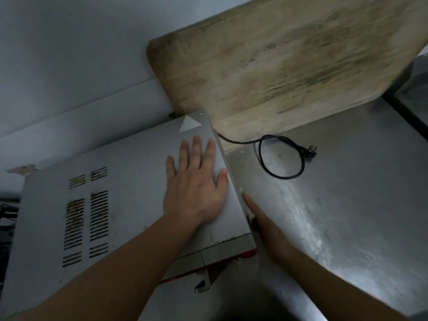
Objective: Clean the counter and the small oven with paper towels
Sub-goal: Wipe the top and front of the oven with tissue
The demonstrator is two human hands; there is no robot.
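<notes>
Forearms reach in from the near edge. The left hand (196, 181) lies flat, fingers spread, on top of the small oven (120, 205) — likely steadying it. The right hand (259, 218) presses straight fingers against the oven's right side, probably to shift it. No paper towel shows. Farther right on the steel counter (347, 205) lies the coiled cord (281, 156); beyond, a wooden board (278, 66) leans on the wall.

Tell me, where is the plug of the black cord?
The plug lies on the metal counter, right of the small oven, just below the big wooden board that leans on the wall.
</notes>
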